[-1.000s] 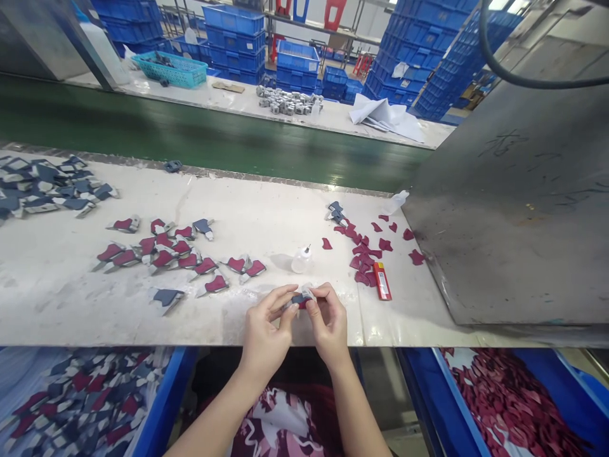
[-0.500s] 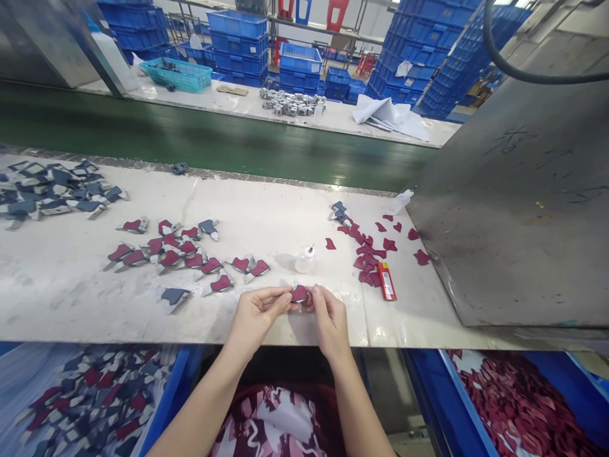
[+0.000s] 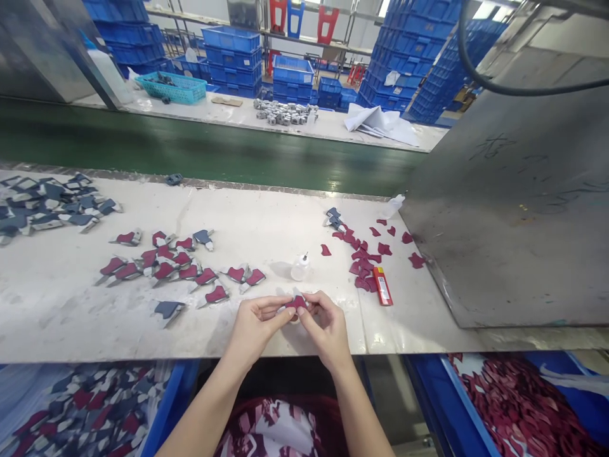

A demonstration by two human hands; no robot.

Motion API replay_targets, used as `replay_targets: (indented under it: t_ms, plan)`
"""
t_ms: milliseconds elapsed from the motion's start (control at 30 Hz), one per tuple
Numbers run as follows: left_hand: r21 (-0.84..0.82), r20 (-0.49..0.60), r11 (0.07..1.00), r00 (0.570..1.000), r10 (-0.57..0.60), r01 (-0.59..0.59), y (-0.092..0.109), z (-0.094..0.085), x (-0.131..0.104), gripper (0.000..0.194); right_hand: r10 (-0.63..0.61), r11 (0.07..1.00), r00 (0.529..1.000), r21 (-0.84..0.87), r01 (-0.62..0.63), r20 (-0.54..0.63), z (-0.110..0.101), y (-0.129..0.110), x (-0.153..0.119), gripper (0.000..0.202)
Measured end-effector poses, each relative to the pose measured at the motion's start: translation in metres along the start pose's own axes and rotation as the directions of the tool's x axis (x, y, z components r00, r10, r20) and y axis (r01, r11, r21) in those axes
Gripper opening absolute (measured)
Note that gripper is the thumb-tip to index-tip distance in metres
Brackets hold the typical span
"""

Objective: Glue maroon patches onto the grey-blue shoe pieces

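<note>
Between both hands, just above the table's front part, is a small grey piece with a maroon patch [image 3: 297, 303]. My left hand [image 3: 259, 322] pinches its left side, thumb on the patch. From the right, my right hand [image 3: 327, 324] grips it with thumb and fingers closed. Right behind them stands a small clear bottle with a thin dark tip [image 3: 300, 268]. Similar maroon-topped pieces [image 3: 164, 271] lie in a group to the left, with a few blue-grey ones [image 3: 168, 309] near them. Loose maroon patches [image 3: 364, 266] are scattered on the right beside a red box [image 3: 382, 285].
A heap of blue-grey pieces [image 3: 52, 202] covers the table's far left. At right rises a metal housing [image 3: 514, 209]. Below the table edge are a bin of mixed pieces [image 3: 90, 406] and a bin of maroon patches [image 3: 528, 406]. A green belt [image 3: 228, 147] runs behind.
My right thumb has come over onto the maroon patch, and both hands now press around the piece, which sits turned a little. The whole view has tilted slightly.
</note>
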State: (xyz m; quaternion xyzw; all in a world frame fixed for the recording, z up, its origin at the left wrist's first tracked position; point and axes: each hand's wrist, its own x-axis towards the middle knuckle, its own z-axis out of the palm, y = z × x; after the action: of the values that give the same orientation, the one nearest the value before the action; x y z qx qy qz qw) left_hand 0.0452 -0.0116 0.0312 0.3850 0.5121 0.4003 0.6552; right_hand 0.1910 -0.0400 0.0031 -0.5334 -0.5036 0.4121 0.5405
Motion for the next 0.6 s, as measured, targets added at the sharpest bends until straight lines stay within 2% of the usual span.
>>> replay_targets:
  t_ms: [67, 100, 133, 167, 233, 267, 300, 367, 433, 500, 567, 600]
  plan:
    - [0.099, -0.012, 0.994, 0.999, 0.050, -0.049, -0.002, -0.006, 0.002, 0.032, -0.028, 0.998, 0.999, -0.060, 0.029, 0.030, 0.003, 0.000, -0.001, 0.019]
    - [0.199, -0.028, 0.974, 0.993, 0.111, -0.104, -0.003, -0.011, 0.003, 0.029, -0.045, 0.994, 0.998, -0.103, 0.049, 0.038, 0.004, 0.000, -0.001, 0.020]
    - [0.331, -0.044, 0.927, 0.978, 0.205, -0.179, -0.003, -0.016, 0.003, 0.026, -0.069, 0.985, 0.997, -0.157, 0.071, 0.016, 0.005, -0.001, 0.000, 0.022]
    - [0.478, -0.050, 0.838, 0.945, 0.325, -0.263, -0.004, -0.021, 0.003, 0.023, -0.104, 0.971, 0.994, -0.222, 0.093, -0.038, 0.006, -0.003, 0.001, 0.024]
    - [0.745, -0.023, 0.557, 0.821, 0.570, -0.366, -0.004, -0.031, 0.004, 0.022, -0.198, 0.923, 0.964, -0.364, 0.123, -0.176, 0.008, -0.008, 0.005, 0.024]
    - [0.838, 0.004, 0.407, 0.750, 0.661, -0.363, -0.003, -0.036, 0.004, 0.024, -0.244, 0.897, 0.944, -0.422, 0.133, -0.221, 0.008, -0.011, 0.009, 0.024]
    - [0.901, 0.026, 0.282, 0.689, 0.724, -0.329, -0.001, -0.039, 0.004, 0.026, -0.279, 0.872, 0.933, -0.467, 0.147, -0.228, 0.009, -0.013, 0.014, 0.023]
    - [0.968, 0.049, 0.113, 0.611, 0.790, -0.223, 0.007, -0.042, 0.008, 0.028, -0.302, 0.838, 0.943, -0.510, 0.194, -0.138, 0.010, -0.016, 0.024, 0.026]
    - [0.991, 0.069, 0.017, 0.603, 0.795, -0.135, 0.020, -0.042, 0.016, 0.030, -0.284, 0.825, 0.959, -0.513, 0.238, -0.011, 0.013, -0.015, 0.033, 0.031]
    - [0.994, 0.091, -0.036, 0.635, 0.767, -0.099, 0.038, -0.037, 0.031, 0.033, -0.254, 0.824, 0.964, -0.505, 0.258, 0.080, 0.014, -0.012, 0.038, 0.039]
    - [0.988, 0.141, -0.064, 0.653, 0.744, -0.140, 0.057, -0.025, 0.053, 0.035, -0.259, 0.827, 0.962, -0.494, 0.269, 0.091, 0.013, -0.008, 0.037, 0.049]
    - [0.976, 0.194, -0.080, 0.645, 0.740, -0.202, 0.066, -0.016, 0.068, 0.035, -0.278, 0.829, 0.958, -0.488, 0.273, 0.063, 0.011, -0.006, 0.034, 0.054]
